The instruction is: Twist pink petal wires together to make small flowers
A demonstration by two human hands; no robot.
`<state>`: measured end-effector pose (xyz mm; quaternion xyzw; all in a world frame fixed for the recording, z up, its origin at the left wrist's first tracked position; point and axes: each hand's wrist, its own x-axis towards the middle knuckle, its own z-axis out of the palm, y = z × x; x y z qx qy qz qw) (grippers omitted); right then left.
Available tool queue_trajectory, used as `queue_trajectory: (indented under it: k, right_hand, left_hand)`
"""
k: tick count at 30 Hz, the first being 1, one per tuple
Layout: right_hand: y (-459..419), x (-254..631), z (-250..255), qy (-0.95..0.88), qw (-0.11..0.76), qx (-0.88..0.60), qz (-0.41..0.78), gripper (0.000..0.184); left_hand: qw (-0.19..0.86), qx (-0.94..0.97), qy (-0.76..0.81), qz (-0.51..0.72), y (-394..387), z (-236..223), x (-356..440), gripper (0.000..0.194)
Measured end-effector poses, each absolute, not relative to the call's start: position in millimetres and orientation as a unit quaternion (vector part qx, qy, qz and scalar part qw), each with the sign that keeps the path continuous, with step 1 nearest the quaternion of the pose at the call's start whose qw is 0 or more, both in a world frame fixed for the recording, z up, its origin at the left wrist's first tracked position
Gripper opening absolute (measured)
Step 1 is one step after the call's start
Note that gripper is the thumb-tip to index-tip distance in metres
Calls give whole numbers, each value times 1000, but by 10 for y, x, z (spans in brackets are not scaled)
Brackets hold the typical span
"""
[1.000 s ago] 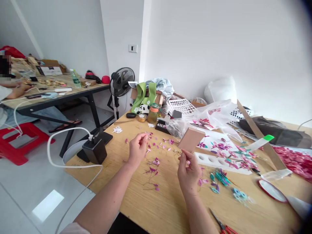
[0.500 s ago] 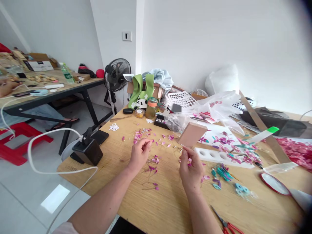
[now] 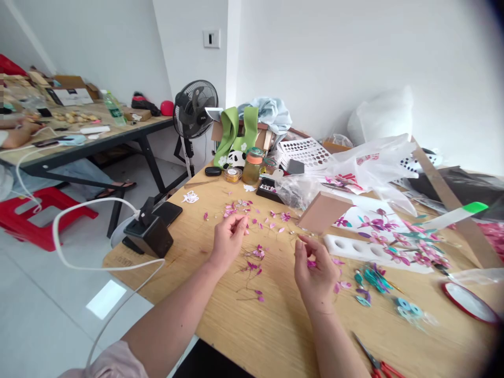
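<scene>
Over the middle of the wooden table, my left hand (image 3: 229, 242) is closed in a pinch, with a small pink petal (image 3: 247, 228) showing at the fingertips. My right hand (image 3: 316, 270) is also closed, thumb against forefinger; whatever lies between those fingertips is too small to make out. Part of a magenta petal (image 3: 311, 264) shows beside its curled fingers. Between the hands lie small pink flowers on thin stems (image 3: 258, 253). Loose pink petals (image 3: 236, 207) are scattered behind my left hand. A brown rectangular block (image 3: 325, 211) stands tilted just beyond my right hand.
At right are a white holed block (image 3: 350, 247) with flower sprays, teal pieces (image 3: 376, 276), red-handled scissors (image 3: 378, 362) and a red-rimmed round object (image 3: 470, 302). A black box-shaped adapter (image 3: 151, 236) with a white cable sits at left. Behind stand a jar (image 3: 252, 167) and plastic bags.
The camera view has shifted, so the table's contents appear further right and slightly higher. Both hands keep their closed pinches, and the left one sits slightly nearer the loose petals.
</scene>
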<state>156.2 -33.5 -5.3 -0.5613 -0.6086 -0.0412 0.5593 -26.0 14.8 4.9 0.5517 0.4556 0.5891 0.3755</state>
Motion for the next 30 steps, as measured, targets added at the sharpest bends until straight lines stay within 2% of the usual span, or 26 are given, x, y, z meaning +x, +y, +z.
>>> queue_trajectory:
  k: [12,17,23,30]
  right_hand:
    - [-445,1362,105,-598,570,-551,118,19]
    - [-425,1349,356,-639,517,-549,152,22]
    - [-394,1404,139,-611,539,-566,126,22]
    - [-398,1507,-24,-728,450,-517,27,15]
  left_hand:
    - [316,554,444,629,228,25,-346,25]
    - [306,535,452,645,268,-2,-370,28]
    - [297,549,459,633,259,-20,-358,27]
    - [307,571,451,614,262,-39,-352,25]
